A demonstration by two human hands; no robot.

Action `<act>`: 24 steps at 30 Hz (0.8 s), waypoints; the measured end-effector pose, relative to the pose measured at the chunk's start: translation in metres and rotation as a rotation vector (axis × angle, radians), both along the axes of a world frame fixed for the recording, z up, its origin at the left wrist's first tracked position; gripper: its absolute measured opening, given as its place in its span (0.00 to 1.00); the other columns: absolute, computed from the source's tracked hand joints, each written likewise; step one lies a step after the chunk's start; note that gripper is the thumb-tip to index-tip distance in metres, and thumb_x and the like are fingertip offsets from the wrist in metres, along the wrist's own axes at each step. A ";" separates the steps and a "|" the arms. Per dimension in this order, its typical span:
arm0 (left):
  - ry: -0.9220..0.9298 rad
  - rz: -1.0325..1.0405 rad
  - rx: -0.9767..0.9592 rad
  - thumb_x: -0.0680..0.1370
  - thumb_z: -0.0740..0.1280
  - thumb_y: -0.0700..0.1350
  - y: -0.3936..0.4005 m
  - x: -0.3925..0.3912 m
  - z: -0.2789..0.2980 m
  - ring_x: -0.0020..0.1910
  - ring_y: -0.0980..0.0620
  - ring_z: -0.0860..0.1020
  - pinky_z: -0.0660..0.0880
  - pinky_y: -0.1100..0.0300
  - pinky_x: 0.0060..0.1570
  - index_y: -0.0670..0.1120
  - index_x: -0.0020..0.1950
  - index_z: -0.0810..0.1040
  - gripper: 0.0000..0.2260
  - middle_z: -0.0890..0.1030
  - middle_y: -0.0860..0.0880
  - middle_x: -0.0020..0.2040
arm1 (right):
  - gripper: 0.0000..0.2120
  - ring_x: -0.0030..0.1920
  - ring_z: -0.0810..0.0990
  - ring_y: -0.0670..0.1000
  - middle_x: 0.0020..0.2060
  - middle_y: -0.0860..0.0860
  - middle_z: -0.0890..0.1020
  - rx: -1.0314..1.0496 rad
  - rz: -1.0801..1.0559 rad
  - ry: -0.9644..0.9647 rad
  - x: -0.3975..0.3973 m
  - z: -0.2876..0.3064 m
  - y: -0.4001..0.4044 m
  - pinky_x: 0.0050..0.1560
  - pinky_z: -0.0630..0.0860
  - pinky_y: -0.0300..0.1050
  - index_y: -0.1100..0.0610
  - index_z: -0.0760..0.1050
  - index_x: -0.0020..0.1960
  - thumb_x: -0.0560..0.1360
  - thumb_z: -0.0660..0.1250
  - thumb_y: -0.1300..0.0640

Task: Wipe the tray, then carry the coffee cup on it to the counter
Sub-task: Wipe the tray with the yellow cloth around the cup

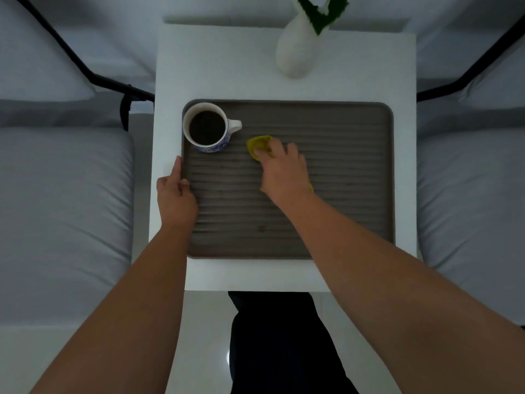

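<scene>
while the right hand (284, 170) presses a yellow cloth (259, 145) onto the tray (341, 172), fingers closed on the cloth, the left hand (174, 194) grips the tray's left rim, thumb on top. tray: grey-brown, ribbed, rounded corners, a few dark specks near the front, long axis left-right, lying on a white table (227, 66). one cup (208, 127), white with blue pattern, full of dark coffee, in the tray's far-left corner, handle pointing right. one white vase (297, 49) at the table's far side.
</scene>
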State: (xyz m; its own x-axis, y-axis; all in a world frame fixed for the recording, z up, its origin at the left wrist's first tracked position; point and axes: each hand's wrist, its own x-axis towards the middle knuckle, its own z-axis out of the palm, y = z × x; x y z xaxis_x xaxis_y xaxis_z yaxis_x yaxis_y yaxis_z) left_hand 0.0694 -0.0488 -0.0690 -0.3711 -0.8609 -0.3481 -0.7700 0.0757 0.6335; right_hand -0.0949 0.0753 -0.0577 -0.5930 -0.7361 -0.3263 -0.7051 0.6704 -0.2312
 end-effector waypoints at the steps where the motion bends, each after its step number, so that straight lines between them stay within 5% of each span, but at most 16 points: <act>1: 0.001 0.004 0.000 0.83 0.53 0.40 0.000 0.000 0.000 0.53 0.57 0.67 0.60 0.71 0.57 0.53 0.76 0.62 0.22 0.64 0.51 0.56 | 0.27 0.60 0.67 0.62 0.69 0.55 0.67 -0.006 -0.041 -0.004 -0.010 -0.002 0.014 0.58 0.67 0.54 0.49 0.67 0.70 0.72 0.65 0.57; 4: -0.003 0.010 -0.001 0.83 0.54 0.40 0.001 0.000 -0.001 0.53 0.56 0.67 0.60 0.70 0.57 0.53 0.76 0.63 0.22 0.65 0.50 0.56 | 0.26 0.57 0.72 0.64 0.66 0.57 0.72 -0.088 -0.195 0.031 -0.034 -0.006 0.061 0.56 0.69 0.53 0.49 0.72 0.66 0.68 0.60 0.55; 10: 0.033 -0.022 -0.080 0.82 0.56 0.38 0.000 0.002 -0.003 0.50 0.53 0.68 0.60 0.73 0.53 0.49 0.76 0.64 0.21 0.66 0.45 0.53 | 0.24 0.58 0.69 0.66 0.67 0.63 0.66 -0.051 -0.682 0.102 -0.062 -0.009 0.092 0.59 0.67 0.55 0.53 0.68 0.69 0.73 0.59 0.61; 17: 0.009 0.001 -0.033 0.83 0.54 0.40 0.000 0.001 -0.005 0.52 0.55 0.69 0.63 0.68 0.57 0.53 0.76 0.63 0.21 0.66 0.49 0.55 | 0.23 0.61 0.66 0.63 0.68 0.56 0.66 -0.067 -0.183 0.047 -0.021 -0.004 -0.021 0.58 0.66 0.54 0.49 0.68 0.69 0.75 0.59 0.60; 24: 0.015 0.015 -0.039 0.83 0.54 0.40 0.001 0.002 -0.010 0.52 0.54 0.70 0.64 0.65 0.59 0.53 0.76 0.63 0.21 0.67 0.48 0.56 | 0.25 0.63 0.64 0.63 0.69 0.56 0.63 -0.004 -0.092 0.023 -0.033 -0.003 -0.030 0.61 0.65 0.57 0.46 0.67 0.69 0.74 0.63 0.60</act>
State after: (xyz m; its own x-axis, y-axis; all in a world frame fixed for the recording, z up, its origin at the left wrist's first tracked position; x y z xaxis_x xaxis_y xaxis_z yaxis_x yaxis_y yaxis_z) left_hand 0.0713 -0.0482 -0.0789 -0.3630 -0.8792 -0.3088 -0.7614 0.0889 0.6421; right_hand -0.1274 0.0449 -0.0602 -0.6653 -0.6795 -0.3093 -0.6457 0.7316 -0.2184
